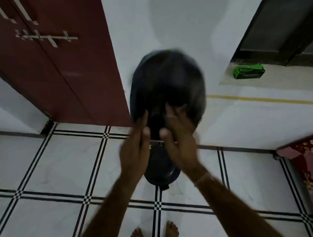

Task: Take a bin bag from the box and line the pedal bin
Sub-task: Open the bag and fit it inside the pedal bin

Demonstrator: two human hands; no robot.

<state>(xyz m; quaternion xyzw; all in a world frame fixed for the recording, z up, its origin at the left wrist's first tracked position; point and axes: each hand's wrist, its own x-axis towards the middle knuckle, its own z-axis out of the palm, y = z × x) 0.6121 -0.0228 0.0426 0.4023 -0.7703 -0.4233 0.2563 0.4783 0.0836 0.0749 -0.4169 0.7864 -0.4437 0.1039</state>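
Note:
A black bin bag point(166, 84) is puffed out with air and blurred in mid-air in front of the white wall. My left hand point(135, 151) pinches its lower left edge between thumb and straight fingers. My right hand point(180, 142) grips the lower edge beside it. Below my hands the dark pedal bin point(162, 172) stands on the tiled floor, mostly hidden by them, with its pedal point(164, 187) pointing toward my bare feet. The green bin bag box point(248, 72) lies on a ledge at the right, far from both hands.
A dark red double door point(58, 56) stands left of the bin. A dark doorway point(282, 22) opens at the upper right above the ledge. A red flowered cushion or mattress point(310, 165) lies at the right edge.

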